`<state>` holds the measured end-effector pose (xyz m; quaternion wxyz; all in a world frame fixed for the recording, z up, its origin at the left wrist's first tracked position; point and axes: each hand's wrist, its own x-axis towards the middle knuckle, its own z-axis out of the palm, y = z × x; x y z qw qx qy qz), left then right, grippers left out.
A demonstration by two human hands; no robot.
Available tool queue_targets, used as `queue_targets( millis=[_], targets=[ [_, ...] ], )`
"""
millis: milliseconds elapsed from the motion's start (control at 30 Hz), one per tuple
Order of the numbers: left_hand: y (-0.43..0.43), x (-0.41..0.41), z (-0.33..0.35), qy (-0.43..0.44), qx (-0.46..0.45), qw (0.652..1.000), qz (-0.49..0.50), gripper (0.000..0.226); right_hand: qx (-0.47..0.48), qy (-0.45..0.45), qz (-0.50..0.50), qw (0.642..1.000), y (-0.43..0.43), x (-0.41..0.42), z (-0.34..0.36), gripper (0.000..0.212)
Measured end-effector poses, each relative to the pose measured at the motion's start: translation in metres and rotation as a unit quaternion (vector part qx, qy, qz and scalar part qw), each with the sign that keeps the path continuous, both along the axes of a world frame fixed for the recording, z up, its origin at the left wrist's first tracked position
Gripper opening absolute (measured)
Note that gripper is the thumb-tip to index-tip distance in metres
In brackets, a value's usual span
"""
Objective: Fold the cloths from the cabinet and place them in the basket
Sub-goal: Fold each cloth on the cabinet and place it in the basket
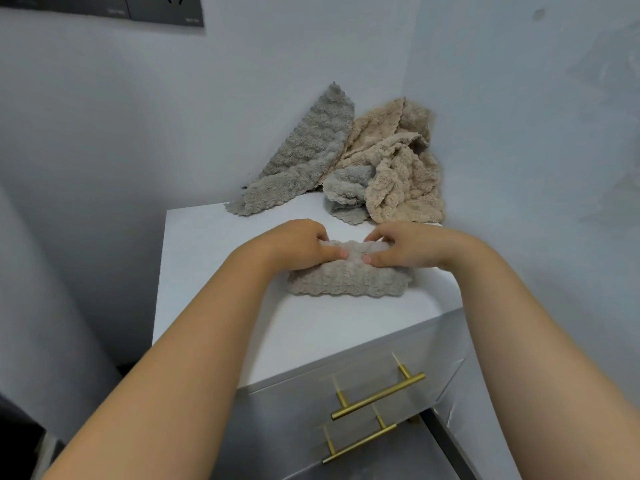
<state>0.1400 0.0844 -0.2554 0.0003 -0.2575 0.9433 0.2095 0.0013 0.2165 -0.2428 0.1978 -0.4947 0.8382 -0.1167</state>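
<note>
folded grey cloth (346, 280) mid cabinet top (214, 271), left hand (298, 242) pinching its 9 o'clock end, right hand (405, 247) pinching 3 o'clock end; loose cloth pile (398, 174) at 12 o'clock by wall corner

Soft, even, cool indoor light, moderately bright, diffuse throughout. Faint shadow under cloth (346, 282) front edge; gap left of cabinet (214, 271) falls dark. Wide-angle bending at frame edges. Walls (519, 133) smeared, slightly blurred; handles (377, 396) show dull sheen.

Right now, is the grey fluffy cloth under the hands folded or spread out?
Folded: the grey fluffy cloth sits as a compact layered bundle.
</note>
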Motion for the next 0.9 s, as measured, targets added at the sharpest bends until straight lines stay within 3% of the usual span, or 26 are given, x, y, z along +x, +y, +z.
queue_targets(
  millis=[167, 267, 400, 467, 533, 600, 667, 733, 800, 833, 900],
  targets=[
    [-0.014, 0.015, 0.002, -0.017, 0.114, 0.993, -0.018, 0.055, -0.043, -0.097, -0.069, 0.992, 0.002, -0.017, -0.014, 0.052],
    [-0.017, 0.019, 0.002, -0.003, 0.165, 0.986, 0.013, 0.085, -0.137, -0.205, -0.099, 0.964, 0.001, -0.022, -0.022, 0.064],
    [-0.016, 0.012, -0.004, 0.118, 0.283, 0.950, 0.062, 0.067, -0.284, -0.397, -0.070, 0.870, 0.000, -0.020, -0.031, 0.038],
    [-0.015, 0.006, -0.011, 0.201, 0.363, 0.906, 0.089, 0.062, -0.341, -0.465, -0.070, 0.814, -0.001, -0.017, -0.035, 0.027],
    [-0.007, -0.001, -0.014, 0.263, 0.431, 0.853, 0.134, 0.043, -0.375, -0.493, -0.101, 0.779, -0.003, -0.017, -0.037, 0.020],
    [0.004, -0.011, -0.018, 0.305, 0.464, 0.814, 0.168, 0.034, -0.403, -0.492, -0.146, 0.757, -0.005, -0.020, -0.037, 0.016],
    [0.014, -0.018, -0.021, 0.344, 0.440, 0.809, 0.182, 0.032, -0.435, -0.473, -0.193, 0.741, -0.008, -0.020, -0.038, 0.015],
    [0.023, -0.023, -0.026, 0.356, 0.354, 0.843, 0.192, 0.033, -0.464, -0.403, -0.233, 0.754, -0.013, -0.016, -0.043, 0.016],
    [0.035, -0.027, -0.028, 0.335, 0.238, 0.893, 0.182, 0.035, -0.472, -0.252, -0.269, 0.801, -0.015, -0.012, -0.052, 0.014],
    [0.042, -0.028, -0.029, 0.328, 0.203, 0.907, 0.167, 0.036, -0.466, -0.183, -0.289, 0.816, -0.013, -0.009, -0.055, 0.016],
    [0.058, -0.030, -0.031, 0.316, 0.199, 0.918, 0.132, 0.037, -0.468, -0.123, -0.327, 0.812, -0.002, -0.006, -0.057, 0.027]
  ],
)
